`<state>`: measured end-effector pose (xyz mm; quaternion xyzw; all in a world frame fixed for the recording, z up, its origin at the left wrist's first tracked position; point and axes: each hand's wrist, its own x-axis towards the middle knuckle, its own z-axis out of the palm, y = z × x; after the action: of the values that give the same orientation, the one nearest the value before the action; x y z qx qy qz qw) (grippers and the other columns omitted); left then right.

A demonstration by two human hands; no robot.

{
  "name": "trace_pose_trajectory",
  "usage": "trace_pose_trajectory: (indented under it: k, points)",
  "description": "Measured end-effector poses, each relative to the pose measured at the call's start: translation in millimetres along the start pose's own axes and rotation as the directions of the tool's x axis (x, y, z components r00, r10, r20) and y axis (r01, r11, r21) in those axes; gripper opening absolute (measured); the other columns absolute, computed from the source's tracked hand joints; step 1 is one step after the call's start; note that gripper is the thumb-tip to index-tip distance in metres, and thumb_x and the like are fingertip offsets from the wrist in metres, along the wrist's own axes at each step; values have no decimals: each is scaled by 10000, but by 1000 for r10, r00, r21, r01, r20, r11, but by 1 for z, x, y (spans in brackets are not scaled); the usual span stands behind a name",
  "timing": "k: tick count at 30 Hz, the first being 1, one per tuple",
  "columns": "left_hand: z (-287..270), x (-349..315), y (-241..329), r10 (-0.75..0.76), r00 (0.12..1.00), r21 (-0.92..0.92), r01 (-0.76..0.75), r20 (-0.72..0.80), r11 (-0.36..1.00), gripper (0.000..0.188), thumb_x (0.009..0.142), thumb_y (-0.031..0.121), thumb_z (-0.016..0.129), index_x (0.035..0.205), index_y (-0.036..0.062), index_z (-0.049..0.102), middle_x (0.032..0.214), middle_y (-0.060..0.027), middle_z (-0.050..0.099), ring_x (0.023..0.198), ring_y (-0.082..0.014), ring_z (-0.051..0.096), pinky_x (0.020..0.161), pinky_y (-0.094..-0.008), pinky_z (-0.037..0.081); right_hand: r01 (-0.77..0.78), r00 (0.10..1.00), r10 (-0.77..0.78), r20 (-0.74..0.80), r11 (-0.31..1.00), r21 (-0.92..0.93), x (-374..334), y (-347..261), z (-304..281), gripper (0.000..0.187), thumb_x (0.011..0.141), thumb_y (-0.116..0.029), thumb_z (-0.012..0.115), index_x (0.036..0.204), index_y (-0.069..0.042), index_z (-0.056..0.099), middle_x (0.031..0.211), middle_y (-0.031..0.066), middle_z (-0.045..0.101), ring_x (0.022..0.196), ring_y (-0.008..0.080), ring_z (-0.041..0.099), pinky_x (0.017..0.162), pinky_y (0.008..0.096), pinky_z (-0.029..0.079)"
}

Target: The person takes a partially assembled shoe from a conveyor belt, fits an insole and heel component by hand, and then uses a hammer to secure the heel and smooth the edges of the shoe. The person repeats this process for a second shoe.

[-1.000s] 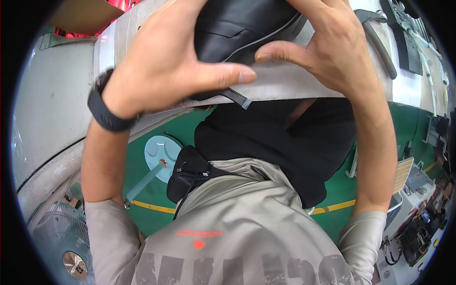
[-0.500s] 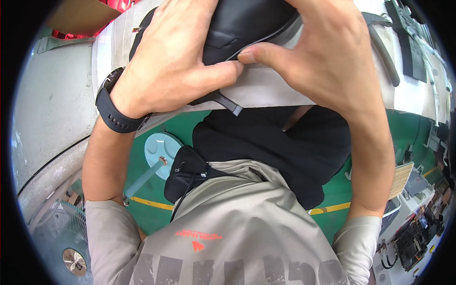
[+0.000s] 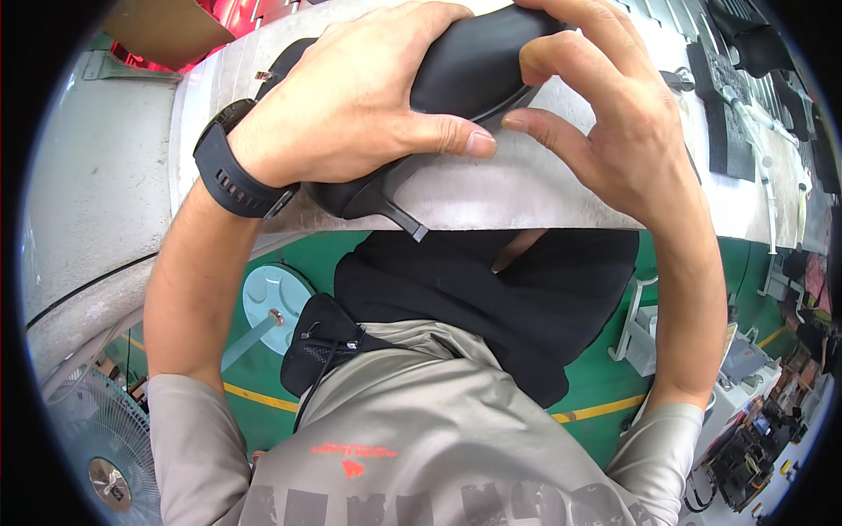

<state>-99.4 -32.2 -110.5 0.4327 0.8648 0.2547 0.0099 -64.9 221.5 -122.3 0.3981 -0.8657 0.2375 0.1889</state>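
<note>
A black high-heeled shoe (image 3: pixel 478 66) lies on its side on the pale worktop, its slim heel (image 3: pixel 399 217) pointing toward me at the front edge. My left hand (image 3: pixel 368 101) lies over the shoe's middle and grips it, thumb stretched along the near side. Part of the shoe is hidden beneath this hand. At the toe end, my right hand (image 3: pixel 605 105) has its fingers bent and apart. Its fingertips are at the toe, while the thumb stands slightly off the sole edge.
A hammer (image 3: pixel 681 80) is mostly hidden behind my right hand. Beyond it lies a dark flat block (image 3: pixel 728 123) beside a pale rod. Red shiny material and brown card (image 3: pixel 167 31) stand far left. Below the worktop are a light-blue round base (image 3: pixel 276 302) and a fan (image 3: pixel 110 465).
My right thumb has come away from the shoe's edge and the right fingers have spread apart. The left thumb has stretched out. The shoe has turned slightly and shows more of its toe and heel.
</note>
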Motion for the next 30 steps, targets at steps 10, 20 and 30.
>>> trace_pose_trajectory:
  k: [10,20,30]
  points:
    - [-14,16,39,-404,908,58,400,114,915,773,752,441,894,1279,-50,613,1132,-286,699,1069,-427,688,957,-443,537,-25,1000,27,-12,988,156,3,2,-1,346,726,-16,870,974,-57,633,1372,257,571,1321,493,563,1078,521,502]
    - [-7,17,28,-388,918,-23,391,83,920,706,759,423,869,1247,-26,629,1081,-266,717,1017,-408,705,924,-432,545,-29,1000,29,2,978,205,5,1,-5,289,760,5,813,978,-51,631,1359,258,566,1294,497,572,1068,519,506]
    - [9,14,16,-309,947,-87,302,-85,949,612,728,391,888,1144,0,670,976,-153,684,884,-275,698,823,-373,558,-87,995,95,-28,973,215,10,-8,-8,288,767,37,795,983,-43,622,1305,250,599,1241,493,611,1025,512,533]
